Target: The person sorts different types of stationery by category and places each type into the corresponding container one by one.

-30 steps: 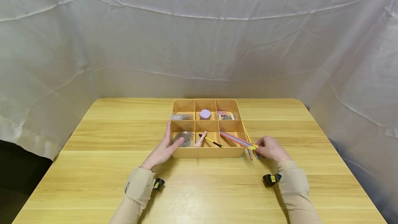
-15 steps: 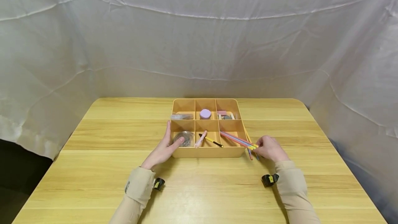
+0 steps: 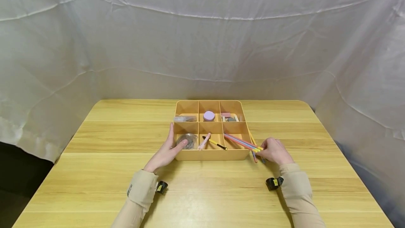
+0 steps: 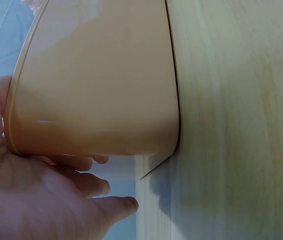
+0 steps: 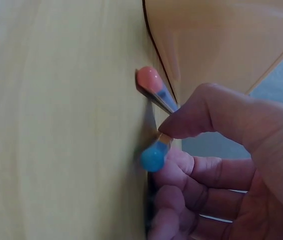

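Note:
A yellow-orange organizer box [image 3: 212, 155] with several compartments stands on the table. My left hand [image 3: 166, 152] grips its front left corner, thumb over the rim and fingers along the outer side. Close beneath that thumb lies a round clear case [image 3: 188, 140]. Several coloured pencils [image 3: 242, 142] lean across the front right compartment, their yellow ends over the rim. Beside the box's right wall, my right hand [image 3: 276, 151] pinches a pencil with a rounded blue end [image 5: 153, 157] between thumb and forefinger. Another pencil with a red end [image 5: 149, 79] lies alongside; its far part is hidden.
The front middle compartment holds a pink pen [image 3: 204, 141] and a yellow-black pen [image 3: 216, 144]. Behind are a clear packet [image 3: 185, 119], a purple round lid [image 3: 209, 116] and small pink eraser-like blocks [image 3: 225, 115]. A pale curtain [image 3: 202, 52] hangs behind the table [image 3: 202, 192].
The right hand has shifted slightly left toward the box, and the blue pencil end beneath it has moved a little. The left hand and the box stay in place.

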Demonstrator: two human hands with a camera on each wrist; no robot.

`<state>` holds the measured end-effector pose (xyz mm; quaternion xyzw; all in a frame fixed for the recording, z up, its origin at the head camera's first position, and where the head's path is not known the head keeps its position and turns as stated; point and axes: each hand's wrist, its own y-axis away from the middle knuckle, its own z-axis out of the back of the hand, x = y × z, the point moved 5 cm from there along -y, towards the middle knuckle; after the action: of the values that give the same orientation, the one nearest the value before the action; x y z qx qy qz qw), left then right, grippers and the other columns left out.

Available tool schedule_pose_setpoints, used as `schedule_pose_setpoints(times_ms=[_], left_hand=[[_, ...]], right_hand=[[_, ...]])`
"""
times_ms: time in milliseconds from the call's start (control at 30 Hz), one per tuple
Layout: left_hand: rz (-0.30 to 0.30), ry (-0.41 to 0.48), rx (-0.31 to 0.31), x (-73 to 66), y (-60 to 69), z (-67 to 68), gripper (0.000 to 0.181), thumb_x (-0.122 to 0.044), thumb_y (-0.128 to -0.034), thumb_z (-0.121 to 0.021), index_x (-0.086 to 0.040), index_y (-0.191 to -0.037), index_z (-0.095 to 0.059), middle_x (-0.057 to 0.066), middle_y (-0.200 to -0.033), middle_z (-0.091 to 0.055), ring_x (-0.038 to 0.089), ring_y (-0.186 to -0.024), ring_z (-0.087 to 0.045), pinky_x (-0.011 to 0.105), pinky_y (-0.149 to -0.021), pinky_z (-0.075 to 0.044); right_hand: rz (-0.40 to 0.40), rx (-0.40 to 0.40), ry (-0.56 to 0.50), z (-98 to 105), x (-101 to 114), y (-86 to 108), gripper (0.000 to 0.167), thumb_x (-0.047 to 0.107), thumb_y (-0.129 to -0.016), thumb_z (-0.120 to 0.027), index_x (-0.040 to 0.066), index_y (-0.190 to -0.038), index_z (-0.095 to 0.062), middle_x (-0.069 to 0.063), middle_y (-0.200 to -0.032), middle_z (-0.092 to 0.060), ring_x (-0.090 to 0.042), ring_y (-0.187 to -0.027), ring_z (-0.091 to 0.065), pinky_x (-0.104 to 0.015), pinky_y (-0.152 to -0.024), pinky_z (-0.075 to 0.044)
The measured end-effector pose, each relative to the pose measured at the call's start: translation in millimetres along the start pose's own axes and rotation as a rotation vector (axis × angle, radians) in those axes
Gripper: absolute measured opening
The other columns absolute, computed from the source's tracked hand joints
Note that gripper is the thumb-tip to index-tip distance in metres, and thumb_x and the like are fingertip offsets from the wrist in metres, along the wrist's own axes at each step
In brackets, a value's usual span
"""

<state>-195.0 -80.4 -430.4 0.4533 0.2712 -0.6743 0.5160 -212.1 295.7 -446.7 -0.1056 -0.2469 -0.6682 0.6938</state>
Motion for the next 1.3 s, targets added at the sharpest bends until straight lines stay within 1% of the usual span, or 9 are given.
schedule_pose_setpoints(times_ms=[333, 600, 767, 900, 1100, 1233, 1300], left_hand=[[0.005, 0.001, -0.002, 0.4, 0.2, 0.0, 0.093, -0.035, -0.1069, -0.047, -0.006, -0.155, 0.027, 0.017, -0.166, 0.027, 0.037, -0.156, 0.012, 0.056, -0.128, 0.0], [0.006, 0.0, 0.0, 0.4, 0.6, -0.1, 0.093, -0.035, -0.1071, -0.046, -0.005, -0.155, 0.027, 0.017, -0.166, 0.027, 0.038, -0.156, 0.012, 0.056, -0.128, 0.0], [0.006, 0.001, -0.001, -0.1, 0.7, -0.1, 0.093, -0.035, -0.1069, -0.047, -0.004, -0.156, 0.026, 0.018, -0.166, 0.027, 0.038, -0.156, 0.011, 0.057, -0.128, -0.001], [0.005, 0.003, 0.003, -0.3, 0.9, -0.3, 0.093, -0.035, -0.107, -0.046, -0.004, -0.156, 0.026, 0.018, -0.166, 0.027, 0.039, -0.156, 0.012, 0.057, -0.128, -0.001], [0.006, 0.0, 0.007, -0.4, 0.9, -0.3, 0.092, -0.035, -0.1072, -0.045, -0.005, -0.155, 0.027, 0.018, -0.165, 0.028, 0.038, -0.156, 0.012, 0.056, -0.128, 0.0], [0.005, -0.005, 0.007, -0.2, 0.7, 0.0, 0.093, -0.035, -0.1072, -0.046, -0.005, -0.155, 0.027, 0.018, -0.165, 0.028, 0.038, -0.156, 0.012, 0.055, -0.128, 0.0], [0.006, -0.007, 0.006, 0.1, 0.6, 0.2, 0.093, -0.035, -0.1072, -0.046, -0.004, -0.155, 0.027, 0.018, -0.165, 0.028, 0.038, -0.156, 0.012, 0.055, -0.128, 0.0]], right_hand=[[0.01, -0.012, 0.008, 0, -1, -0.4, 0.023, 0.022, -0.082, -0.08, 0.005, -0.074, -0.067, -0.004, -0.07, -0.063, -0.014, -0.061, -0.049, -0.025, -0.055, -0.038], [0.005, 0.002, -0.016, 1, -3, -0.8, 0.019, 0.018, -0.083, -0.079, 0.003, -0.077, -0.068, -0.005, -0.073, -0.064, -0.014, -0.063, -0.051, -0.026, -0.056, -0.041], [0.014, 0.009, -0.062, 2, -4, 0.9, 0.013, 0.012, -0.086, -0.075, 0.002, -0.081, -0.069, -0.005, -0.071, -0.065, -0.014, -0.061, -0.052, -0.026, -0.055, -0.043], [0.016, 0.013, -0.122, 5, -5, 2.6, 0.008, 0.007, -0.087, -0.069, -0.001, -0.085, -0.069, -0.007, -0.071, -0.066, -0.013, -0.059, -0.058, -0.026, -0.053, -0.046], [0.02, 0.005, -0.186, 11, -5, 3.2, 0.015, 0.01, -0.091, -0.064, -0.004, -0.092, -0.07, -0.008, -0.074, -0.067, -0.013, -0.061, -0.062, -0.026, -0.055, -0.049], [0.02, -0.023, -0.227, 15, -5, 3.0, 0.019, 0.013, -0.092, -0.064, -0.005, -0.096, -0.07, -0.008, -0.077, -0.068, -0.012, -0.065, -0.062, -0.025, -0.059, -0.051], [0.015, -0.049, -0.245, 17, -5, 2.7, 0.02, 0.013, -0.091, -0.063, -0.005, -0.098, -0.07, -0.008, -0.079, -0.069, -0.012, -0.066, -0.063, -0.024, -0.06, -0.052]])
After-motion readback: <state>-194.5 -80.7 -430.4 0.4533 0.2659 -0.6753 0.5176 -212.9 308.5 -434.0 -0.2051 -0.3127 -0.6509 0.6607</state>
